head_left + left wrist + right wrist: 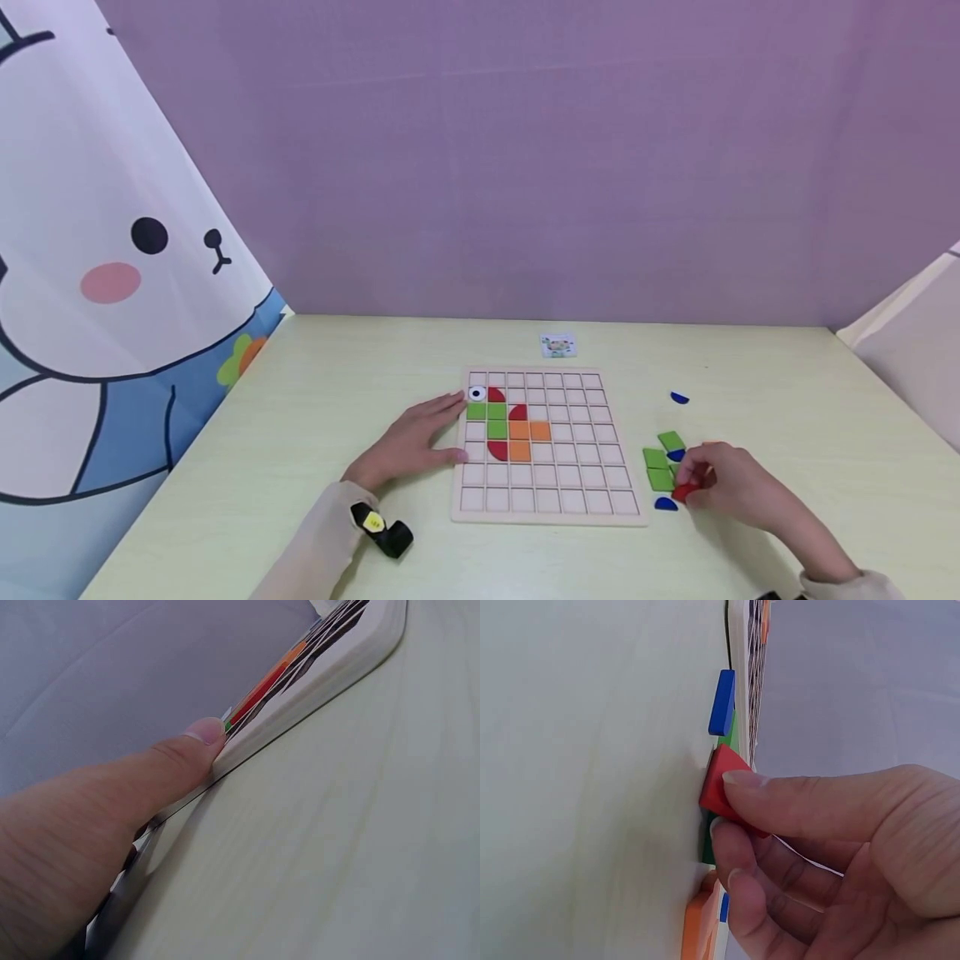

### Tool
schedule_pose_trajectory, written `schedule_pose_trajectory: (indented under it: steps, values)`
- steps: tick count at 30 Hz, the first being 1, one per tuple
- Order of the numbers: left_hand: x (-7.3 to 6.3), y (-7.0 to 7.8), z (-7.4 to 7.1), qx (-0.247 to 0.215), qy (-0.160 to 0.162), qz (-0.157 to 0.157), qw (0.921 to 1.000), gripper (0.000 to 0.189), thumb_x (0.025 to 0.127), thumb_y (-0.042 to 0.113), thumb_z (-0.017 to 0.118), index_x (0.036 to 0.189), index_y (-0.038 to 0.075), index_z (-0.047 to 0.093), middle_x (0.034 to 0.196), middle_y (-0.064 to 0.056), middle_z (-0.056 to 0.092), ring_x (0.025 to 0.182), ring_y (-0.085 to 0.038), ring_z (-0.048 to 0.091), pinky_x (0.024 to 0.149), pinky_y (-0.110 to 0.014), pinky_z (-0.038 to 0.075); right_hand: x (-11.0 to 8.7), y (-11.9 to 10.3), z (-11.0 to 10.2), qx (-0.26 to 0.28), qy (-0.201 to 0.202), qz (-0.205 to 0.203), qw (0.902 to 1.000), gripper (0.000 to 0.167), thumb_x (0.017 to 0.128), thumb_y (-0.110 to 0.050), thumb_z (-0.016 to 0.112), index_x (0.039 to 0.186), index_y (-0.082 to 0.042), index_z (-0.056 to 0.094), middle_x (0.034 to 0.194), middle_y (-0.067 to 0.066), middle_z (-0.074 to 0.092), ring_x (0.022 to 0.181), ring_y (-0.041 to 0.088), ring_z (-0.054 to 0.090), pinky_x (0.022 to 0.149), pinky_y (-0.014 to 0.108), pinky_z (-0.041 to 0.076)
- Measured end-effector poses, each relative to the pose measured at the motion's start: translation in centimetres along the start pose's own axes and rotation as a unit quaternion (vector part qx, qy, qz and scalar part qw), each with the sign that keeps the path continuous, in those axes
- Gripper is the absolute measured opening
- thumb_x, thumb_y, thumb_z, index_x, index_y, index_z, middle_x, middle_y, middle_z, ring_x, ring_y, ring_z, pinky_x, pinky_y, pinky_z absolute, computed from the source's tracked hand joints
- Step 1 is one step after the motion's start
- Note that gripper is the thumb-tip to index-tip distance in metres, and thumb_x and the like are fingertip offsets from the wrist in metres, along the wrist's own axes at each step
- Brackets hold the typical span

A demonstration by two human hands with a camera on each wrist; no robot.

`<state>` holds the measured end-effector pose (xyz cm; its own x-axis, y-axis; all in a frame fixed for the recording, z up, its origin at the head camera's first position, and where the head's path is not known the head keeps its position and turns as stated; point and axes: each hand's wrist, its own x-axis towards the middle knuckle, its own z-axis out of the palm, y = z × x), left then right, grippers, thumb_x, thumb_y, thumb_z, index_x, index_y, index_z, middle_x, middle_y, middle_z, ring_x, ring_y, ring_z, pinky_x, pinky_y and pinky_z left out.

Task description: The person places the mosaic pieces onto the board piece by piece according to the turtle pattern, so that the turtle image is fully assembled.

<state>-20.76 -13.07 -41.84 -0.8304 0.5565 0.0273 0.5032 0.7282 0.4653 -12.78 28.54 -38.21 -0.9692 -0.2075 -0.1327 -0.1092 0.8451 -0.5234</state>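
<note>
A wooden grid board (547, 518) lies on the table, with red quarter-round, green and orange square pieces and a white tile with a dark dot set in its left cells. My left hand (408, 435) rests at the board's left edge, fingers extended; its thumb (180, 761) touches that edge in the left wrist view. To the right of the board, my right hand (731, 483) pinches a red quarter-round piece (716, 780) between thumb and fingers. Around it lie green squares (655, 459) and a blue half-round piece (665, 504). The hand partly covers an orange piece (695, 926).
Behind the board lies a small printed card (558, 345). Another blue half-round piece (679, 398) sits farther back on the right. A purple cloth (555, 167) hangs behind the table, and a cartoon-printed cloth (112, 192) borders it on the left.
</note>
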Motion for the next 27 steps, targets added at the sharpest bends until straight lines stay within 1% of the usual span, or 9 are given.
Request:
schedule_pose_trajectory:
  steps: [4,13,23,27]
  values:
    - [-0.07,0.01,-0.04,-0.001,-0.001,-0.003,1.0000,0.080,0.086,0.055,0.060,0.150,0.017,0.030,0.158,0.002,0.024,0.147,-0.026,0.020,0.117,-0.052,0.021,-0.03,-0.06,0.02,-0.001,-0.004,0.004,1.0000,0.022,0.072,0.004,0.076,0.079,-0.012,0.063,0.077,0.000,0.055,0.073,0.016,0.048,0.059,0.020,0.040]
    - [-0.12,0.11,-0.19,-0.003,0.001,0.007,1.0000,0.081,0.086,0.055,0.060,0.150,0.016,0.031,0.158,-0.001,0.025,0.146,-0.028,0.021,0.116,-0.053,0.021,0.03,-0.12,-0.14,0.006,-0.009,0.009,0.9999,0.018,0.073,0.000,0.077,0.082,-0.011,0.065,0.078,0.000,0.055,0.074,0.015,0.048,0.059,0.020,0.041]
    - [0.01,-0.06,-0.10,-0.001,0.003,0.008,1.0000,0.081,0.086,0.056,0.061,0.150,0.016,0.031,0.158,-0.001,0.026,0.146,-0.028,0.021,0.116,-0.053,0.022,-0.01,-0.16,-0.06,-0.001,-0.007,-0.015,0.9999,0.019,0.071,-0.003,0.080,0.082,-0.011,0.066,0.077,-0.002,0.057,0.073,0.013,0.048,0.061,0.019,0.041]
    - [0.03,-0.07,-0.05,-0.001,0.003,0.006,1.0000,0.082,0.085,0.056,0.061,0.150,0.016,0.031,0.158,0.000,0.025,0.146,-0.028,0.021,0.116,-0.053,0.022,0.14,-0.19,0.07,0.014,-0.006,-0.016,0.9998,0.022,0.071,-0.003,0.080,0.086,-0.008,0.065,0.077,-0.001,0.056,0.071,0.012,0.048,0.060,0.019,0.042]
